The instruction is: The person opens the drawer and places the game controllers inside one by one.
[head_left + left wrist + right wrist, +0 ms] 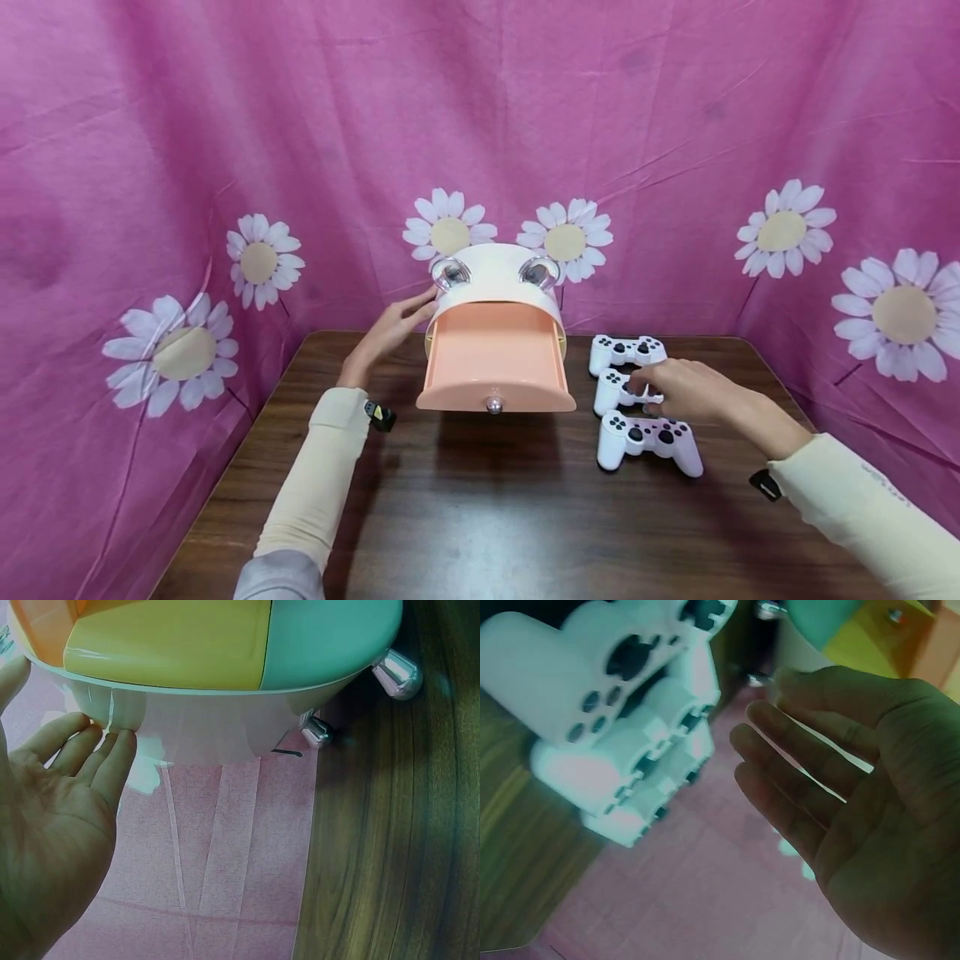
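Observation:
A small rounded white drawer cabinet (491, 271) stands at the back middle of the table, its peach top drawer (495, 354) pulled out toward me. Its yellow drawer (172, 645) and green drawer (326, 641) appear in the left wrist view. My left hand (395, 332) has its fingertips at the cabinet's left side, fingers nearly straight. Over on the right, my right hand (690, 389) hovers by the white game controllers, holding nothing, its fingers loosely bent. Those are a far controller (628, 350), a middle controller (609, 393) partly hidden by the hand, and a near controller (649, 437).
The brown wooden table (480, 508) extends toward me below the drawer. A pink curtain (495, 108) printed with white daisies surrounds the back and sides. Chrome legs (397, 675) stick out from the cabinet, and a round metal knob (494, 405) sits on the drawer front.

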`<state>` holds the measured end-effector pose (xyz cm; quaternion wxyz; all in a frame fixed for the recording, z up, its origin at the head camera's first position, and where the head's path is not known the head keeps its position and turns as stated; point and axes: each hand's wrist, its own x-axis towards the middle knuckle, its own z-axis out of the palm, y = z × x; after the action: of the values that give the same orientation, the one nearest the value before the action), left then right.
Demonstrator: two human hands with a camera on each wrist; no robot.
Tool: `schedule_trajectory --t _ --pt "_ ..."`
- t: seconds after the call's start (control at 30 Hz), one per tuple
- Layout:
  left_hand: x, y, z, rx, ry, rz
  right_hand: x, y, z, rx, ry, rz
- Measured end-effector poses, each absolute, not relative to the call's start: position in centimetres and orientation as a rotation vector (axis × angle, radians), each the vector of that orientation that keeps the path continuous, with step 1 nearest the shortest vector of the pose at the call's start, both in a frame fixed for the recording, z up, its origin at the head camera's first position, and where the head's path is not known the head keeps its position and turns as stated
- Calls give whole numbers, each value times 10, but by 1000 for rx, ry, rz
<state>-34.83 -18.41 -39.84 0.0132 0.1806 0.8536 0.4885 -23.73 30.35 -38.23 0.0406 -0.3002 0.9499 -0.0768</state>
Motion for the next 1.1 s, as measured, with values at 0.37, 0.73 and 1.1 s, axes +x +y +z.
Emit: schedule_trajectory --t 0.37,0.73,1.1 --pt "-349 -184 -399 590 2648 1538 -234 307 -410 -897 2760 -316" --pt "-348 -184 -399 592 2645 1531 -234 311 -433 -979 2713 -387" --pt "-348 -185 -398 579 2626 1548 -235 310 -441 -1015 2793 -324"
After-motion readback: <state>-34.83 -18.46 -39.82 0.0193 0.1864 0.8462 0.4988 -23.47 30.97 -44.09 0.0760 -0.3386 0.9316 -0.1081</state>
